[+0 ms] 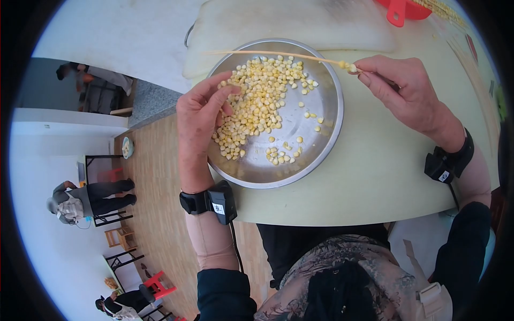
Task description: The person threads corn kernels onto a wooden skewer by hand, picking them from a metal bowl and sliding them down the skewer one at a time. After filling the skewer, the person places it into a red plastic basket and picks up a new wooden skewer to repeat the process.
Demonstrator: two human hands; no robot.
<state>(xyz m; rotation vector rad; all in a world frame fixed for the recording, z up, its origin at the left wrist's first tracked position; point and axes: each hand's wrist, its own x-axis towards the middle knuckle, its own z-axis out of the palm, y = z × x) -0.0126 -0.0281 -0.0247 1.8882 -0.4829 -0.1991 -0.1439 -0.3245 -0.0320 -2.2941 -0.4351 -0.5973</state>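
Note:
A steel bowl (pixel 341 107) in the middle holds a heap of loose corn kernels (pixel 259 99), thickest on its left side. My left hand (pixel 206 107) reaches over the bowl's left rim, its curled fingers among the kernels; whatever sits between thumb and fingers is hidden. Above the right of the bowl, my right hand (pixel 404 91) pinches the end of a thin bamboo skewer (pixel 289 54). Some kernels are threaded near that pinched end. The skewer's bare length stretches left across the bowl's far part.
A white cutting board (pixel 300 24) lies behind the bowl on the pale green table (pixel 375 182). A red plastic container with a handle (pixel 397 13) and more skewers (pixel 441 10) are at the far right. Other people (pixel 91 199) stand at tables on the left.

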